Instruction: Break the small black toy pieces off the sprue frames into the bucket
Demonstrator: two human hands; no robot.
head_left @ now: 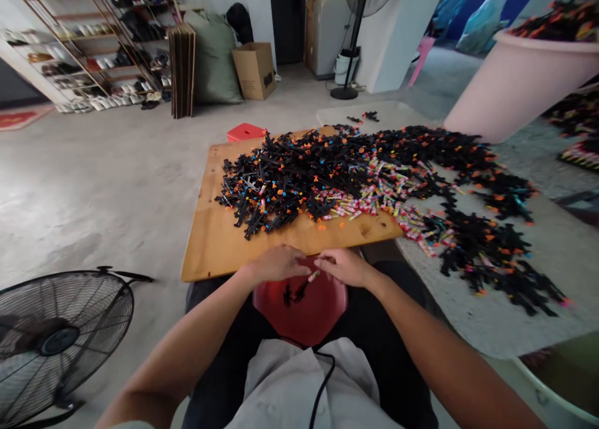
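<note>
My left hand (276, 264) and my right hand (344, 267) meet over a red stool (304, 313) between my knees. Between their fingertips they pinch a small black plastic piece with a coloured tip (306, 282). One or two more black pieces (287, 295) lie on the stool's seat. Just beyond my hands a wooden board (210, 242) carries a big heap of black plastic pieces with orange and blue tips (299, 173). Several small pink wrapped sticks (369, 201) are mixed into the heap's near edge.
The heap spreads right onto a grey mat (515, 304) on the floor. A standing fan (56, 338) lies at my lower left. A pink tub (519, 80) full of pieces stands at the back right. A cardboard box (254, 69), shoe racks (88, 42) and another fan stand (349, 61) are behind.
</note>
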